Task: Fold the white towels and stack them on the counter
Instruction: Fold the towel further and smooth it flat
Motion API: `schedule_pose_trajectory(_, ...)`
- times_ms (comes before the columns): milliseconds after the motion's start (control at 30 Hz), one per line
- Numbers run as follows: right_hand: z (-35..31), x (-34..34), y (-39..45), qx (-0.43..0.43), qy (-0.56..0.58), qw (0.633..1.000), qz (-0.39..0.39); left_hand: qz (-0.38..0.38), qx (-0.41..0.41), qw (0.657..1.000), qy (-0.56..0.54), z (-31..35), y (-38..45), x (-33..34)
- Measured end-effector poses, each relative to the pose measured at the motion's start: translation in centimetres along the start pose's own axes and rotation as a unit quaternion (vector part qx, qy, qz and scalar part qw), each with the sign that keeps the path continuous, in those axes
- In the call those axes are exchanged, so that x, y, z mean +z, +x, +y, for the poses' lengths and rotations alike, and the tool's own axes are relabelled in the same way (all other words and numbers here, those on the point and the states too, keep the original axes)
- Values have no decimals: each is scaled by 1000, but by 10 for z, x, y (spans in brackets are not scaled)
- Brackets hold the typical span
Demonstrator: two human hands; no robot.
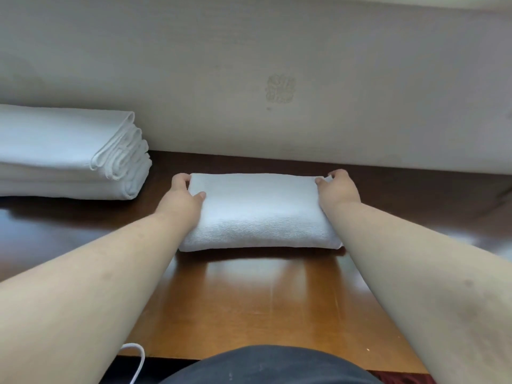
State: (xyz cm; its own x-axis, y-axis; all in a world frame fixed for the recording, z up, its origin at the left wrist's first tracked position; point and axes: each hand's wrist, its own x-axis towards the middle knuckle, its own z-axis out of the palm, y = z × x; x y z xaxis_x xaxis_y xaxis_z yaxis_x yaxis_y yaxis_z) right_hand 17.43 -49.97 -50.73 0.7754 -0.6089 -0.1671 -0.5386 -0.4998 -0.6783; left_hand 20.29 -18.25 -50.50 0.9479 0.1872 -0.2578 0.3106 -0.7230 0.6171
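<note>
Folded towel [259, 212] lying on counter [249, 295] btwn both hands. L hand [184, 196] & R hand [336, 188] are gripping its ends, thumbs on top. Towel stack [63, 153] sitting far left.

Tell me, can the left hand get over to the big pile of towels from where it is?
Probably yes. The left hand grips the folded towel, and only bare counter lies between it and the towel stack.

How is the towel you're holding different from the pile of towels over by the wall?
The folded towel is a single bundle, gripped at its ends by the left hand and right hand; the towel stack has several layers and nobody touches it. The towel lies mid-counter, the stack far left. Both are white and folded.
</note>
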Motion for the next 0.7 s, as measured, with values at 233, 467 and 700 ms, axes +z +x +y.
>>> schedule_pose_trajectory(233,-54,15,-50,-377,-125,917,19,36,389,892,227,38,-33,20)
schedule_pose_trajectory(467,-30,43,-59,-340,-342,854,-196,-96,169,920,341,19,-24,35)
schedule_pose_trajectory(700,8,2,-27,-160,-313,918,-185,-112,126,944,283,15,-23,32)
